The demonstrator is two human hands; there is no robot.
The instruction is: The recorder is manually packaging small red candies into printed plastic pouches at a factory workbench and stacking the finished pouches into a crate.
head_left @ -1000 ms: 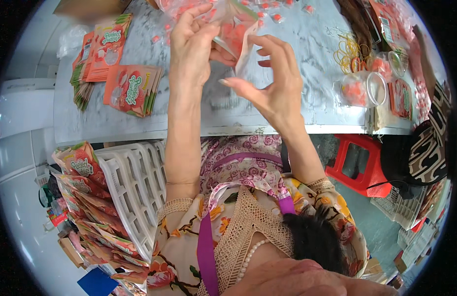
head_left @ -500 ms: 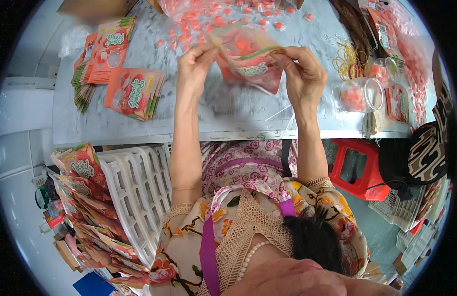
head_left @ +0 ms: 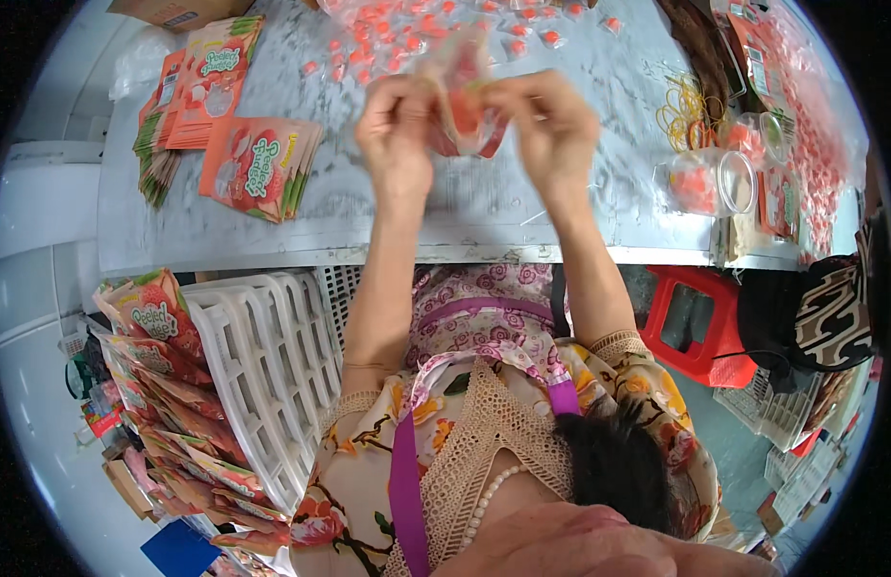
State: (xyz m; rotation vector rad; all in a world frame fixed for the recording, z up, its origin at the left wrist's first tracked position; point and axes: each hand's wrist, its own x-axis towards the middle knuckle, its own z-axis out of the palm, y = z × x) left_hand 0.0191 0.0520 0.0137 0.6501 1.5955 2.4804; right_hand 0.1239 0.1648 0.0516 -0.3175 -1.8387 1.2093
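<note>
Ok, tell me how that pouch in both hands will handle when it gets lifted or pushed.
The pouch is probably floppy: it bends and creases between the left hand and right hand. It looks like thin glossy film, so likely light and somewhat slippery. It is flat, so unlikely to roll.

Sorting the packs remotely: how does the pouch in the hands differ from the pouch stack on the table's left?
The held pouch is raised, blurred and gripped by the left hand and right hand; the pouch stack lies flat, fanned and untouched on the table. Both are orange-red.
</note>
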